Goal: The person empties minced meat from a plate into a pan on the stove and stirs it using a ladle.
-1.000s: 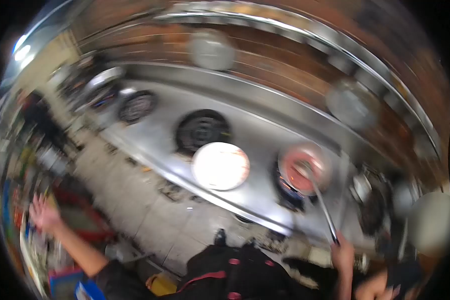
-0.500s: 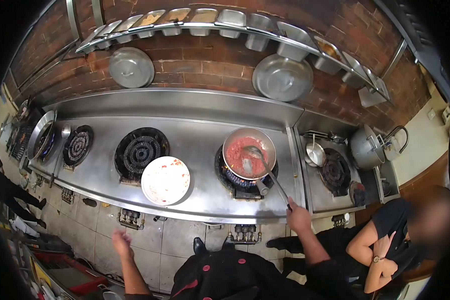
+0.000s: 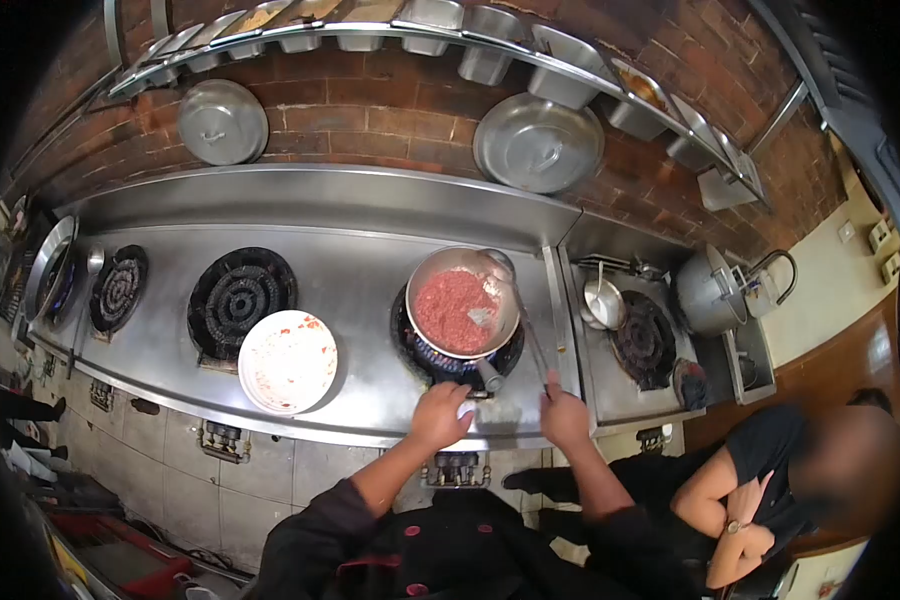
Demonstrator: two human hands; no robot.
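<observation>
A metal pan point(image 3: 511, 325) holding reddish ground meat point(image 3: 452, 308) sits over a lit burner, its short handle point(image 3: 490, 377) pointing toward me. My right hand point(image 3: 566, 418) is closed around the long handle of a ladle point(image 3: 529, 335), whose bowl rests at the pan's far right rim. Just left of the pan handle, at the stove's front edge, is my left hand point(image 3: 440, 416), its fingers curled. Something whitish shows by those fingers, too small to name. To the left stands a white bucket point(image 3: 288, 362) with red smears inside.
Bare burners point(image 3: 242, 302) lie to the left. A small saucepan point(image 3: 603, 306) and a large pot point(image 3: 710, 290) stand right. A shelf of metal containers point(image 3: 435, 14) runs above. Close by on my right, a person point(image 3: 760, 470) has folded arms.
My left hand has come up and right, from low over the floor to beside the pan handle. The ladle's bowl has moved from the meat to the pan's far rim. The view has shifted.
</observation>
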